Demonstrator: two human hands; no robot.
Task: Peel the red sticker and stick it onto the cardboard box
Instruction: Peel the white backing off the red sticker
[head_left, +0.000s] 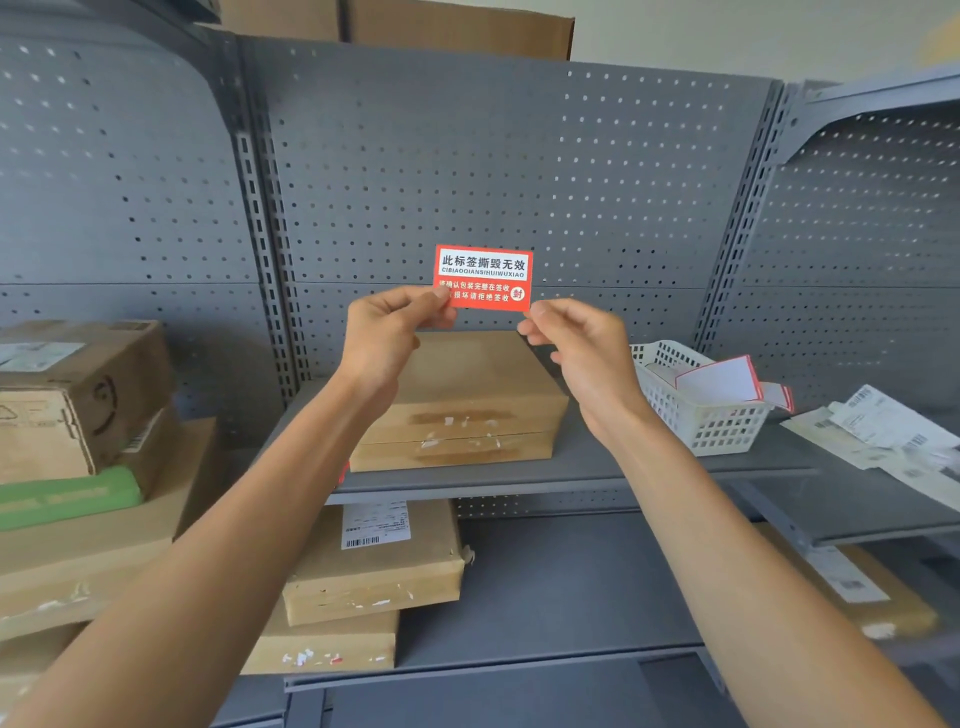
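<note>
A red sticker (484, 277) with a white panel of dark print is held upright in the air in front of the pegboard. My left hand (387, 332) pinches its lower left corner. My right hand (582, 348) has its fingertips at the lower right corner. Below and behind the hands, a flat cardboard box (467, 400) lies on the middle shelf, its top face bare and its front edge scuffed with tape remnants.
A white plastic basket (696, 410) holding red-edged backing sheets stands right of the box. Loose shipping labels (893, 436) lie on the right shelf. Stacked cardboard boxes (78, 395) sit at left, and more boxes (379, 566) rest on the lower shelf. A grey pegboard (467, 171) backs the shelves.
</note>
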